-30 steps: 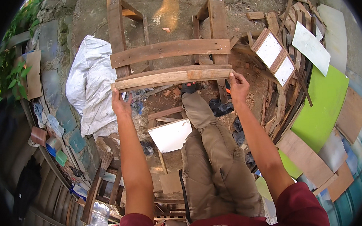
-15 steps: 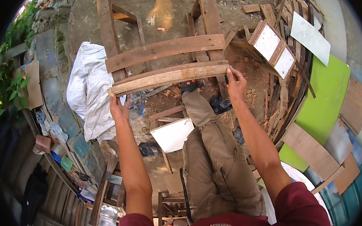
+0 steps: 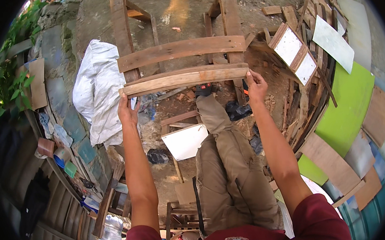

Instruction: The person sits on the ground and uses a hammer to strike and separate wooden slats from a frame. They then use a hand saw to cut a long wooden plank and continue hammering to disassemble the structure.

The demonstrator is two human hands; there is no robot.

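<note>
From the head camera I see the brown wooden frame, two rails joined by a curved crosspiece, which I take as my landmark. The long pale-brown wooden strip lies across the near side of the frame, roughly parallel to its crosspiece; I cannot tell whether they touch. My left hand grasps the strip's left end, thumb and fingertips against it, and my right hand pinches the right end.

Left of the frame, a bulky white woven sack crowds the left rail and sits close to the left hand. Right of the frame, a wooden piece with two white panels leans over scrap planks, and a lime-green sheet stands farther right. On the near side of the frame, a crumpled black plastic bag lies below the right hand, while a low wooden stand with a white board sits between the forearms.

A narrow gap separates the strip from the crosspiece. Beyond the crosspiece, brown ground shows between the frame's rails, giving the widest room.
</note>
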